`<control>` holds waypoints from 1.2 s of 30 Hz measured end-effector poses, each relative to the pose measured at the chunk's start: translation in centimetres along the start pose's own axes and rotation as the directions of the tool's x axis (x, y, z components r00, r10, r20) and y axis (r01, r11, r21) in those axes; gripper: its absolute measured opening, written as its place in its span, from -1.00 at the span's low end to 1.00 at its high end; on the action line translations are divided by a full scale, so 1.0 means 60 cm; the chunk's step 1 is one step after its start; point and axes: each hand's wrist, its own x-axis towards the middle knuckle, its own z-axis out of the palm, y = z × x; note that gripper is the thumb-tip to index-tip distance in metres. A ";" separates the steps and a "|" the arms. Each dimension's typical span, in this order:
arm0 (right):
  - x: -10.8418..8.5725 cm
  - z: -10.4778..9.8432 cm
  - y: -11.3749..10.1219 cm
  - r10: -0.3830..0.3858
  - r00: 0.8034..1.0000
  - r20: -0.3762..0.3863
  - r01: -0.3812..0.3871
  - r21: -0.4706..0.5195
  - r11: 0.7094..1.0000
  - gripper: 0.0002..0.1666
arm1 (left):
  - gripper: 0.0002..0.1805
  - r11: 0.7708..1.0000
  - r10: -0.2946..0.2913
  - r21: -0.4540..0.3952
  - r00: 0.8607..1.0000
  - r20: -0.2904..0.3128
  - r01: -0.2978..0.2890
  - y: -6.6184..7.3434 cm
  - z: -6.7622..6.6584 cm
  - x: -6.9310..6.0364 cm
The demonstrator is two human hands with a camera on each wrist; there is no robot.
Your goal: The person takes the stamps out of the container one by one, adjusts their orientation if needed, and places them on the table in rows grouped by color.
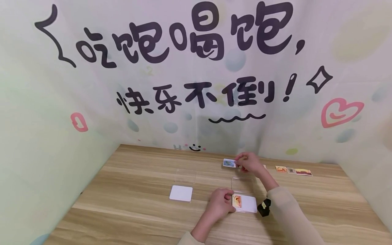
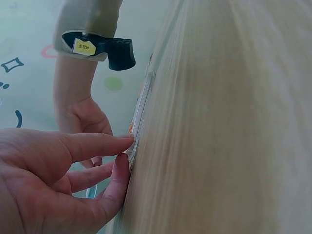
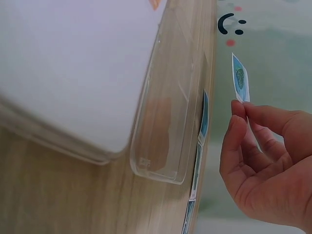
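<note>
In the head view my left hand (image 1: 218, 204) grips the left edge of a clear case (image 1: 245, 211) holding a white card (image 1: 249, 203), with an orange picture stamp (image 1: 237, 201) at the card's left side. The left wrist view shows thumb and finger of that hand (image 2: 63, 175) pinching the case's thin edge (image 2: 141, 109). Beyond the case, near the wall, my right hand (image 1: 249, 162) pinches a blue stamp (image 1: 229, 163) with a green figure. Seen from the right wrist, this stamp (image 3: 240, 78) is raised between thumb and forefinger of the hand (image 3: 273, 161).
Several stamps (image 1: 303, 172) lie in a row along the table's back edge. An empty clear lid (image 1: 242, 184) lies behind the case. Left of it are a white card (image 1: 181, 193) and another clear lid (image 1: 185, 176). A black object (image 1: 264, 207) is at the right sleeve.
</note>
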 end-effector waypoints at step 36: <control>0.036 0.017 0.007 0.001 1.000 -0.003 -0.001 -0.037 0.999 -0.82 | -0.49 1.000 -0.020 0.014 1.000 0.007 0.020 0.000 -0.002 0.001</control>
